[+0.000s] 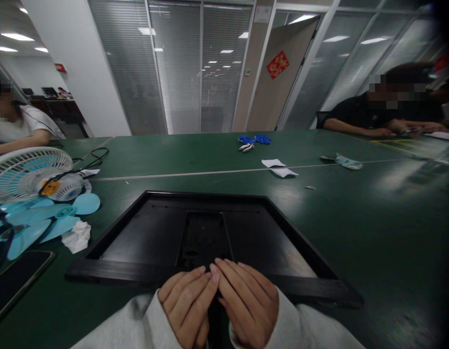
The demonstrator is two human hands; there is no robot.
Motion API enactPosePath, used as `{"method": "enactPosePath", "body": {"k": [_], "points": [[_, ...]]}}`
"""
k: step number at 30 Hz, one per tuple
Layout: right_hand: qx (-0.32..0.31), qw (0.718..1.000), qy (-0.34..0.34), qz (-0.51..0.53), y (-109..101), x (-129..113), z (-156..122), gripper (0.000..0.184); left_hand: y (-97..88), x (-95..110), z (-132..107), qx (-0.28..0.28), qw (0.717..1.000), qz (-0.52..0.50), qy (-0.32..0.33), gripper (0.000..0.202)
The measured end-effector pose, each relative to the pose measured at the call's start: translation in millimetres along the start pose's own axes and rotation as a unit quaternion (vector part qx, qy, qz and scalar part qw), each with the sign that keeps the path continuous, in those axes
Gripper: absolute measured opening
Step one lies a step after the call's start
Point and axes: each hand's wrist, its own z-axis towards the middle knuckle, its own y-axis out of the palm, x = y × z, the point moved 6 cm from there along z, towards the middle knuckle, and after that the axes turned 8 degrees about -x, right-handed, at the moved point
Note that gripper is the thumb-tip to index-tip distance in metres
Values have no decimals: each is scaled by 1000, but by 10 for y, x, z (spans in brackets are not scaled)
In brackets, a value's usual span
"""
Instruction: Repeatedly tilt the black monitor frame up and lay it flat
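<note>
Both hands are down on the near rim of the black monitor shell (147, 237), which lies back-up on the green bench (362, 218). Left hand (188, 303) and right hand (248, 303) sit side by side, fingers pressed together, tips at the recessed centre plate (204, 237). Gripping anything underneath? Cannot tell. It looks like a press-and-feel step, and any shift calls for even pressure from both sides.

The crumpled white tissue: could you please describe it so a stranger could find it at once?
On the green table, look just left of the big black frame. The tissue lies there beside the pale blue fan blades; it is a scrunched white wad, unlike the flat white papers farther back.
</note>
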Motion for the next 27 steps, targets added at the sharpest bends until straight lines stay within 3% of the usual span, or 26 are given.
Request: {"method": "enactPosePath", "body": {"k": [11,17,27], "points": [[2,1000,-3,12,-23,28,25,37,-16,-1,4,16,1000,15,8,38],[-24,999,-8,34,52,106,-17,38,20,20,0,-8,999,27,42,37],[18,999,-3,28,-9,109,51,36,22,33,20,-24,998,22,44,40]]}}
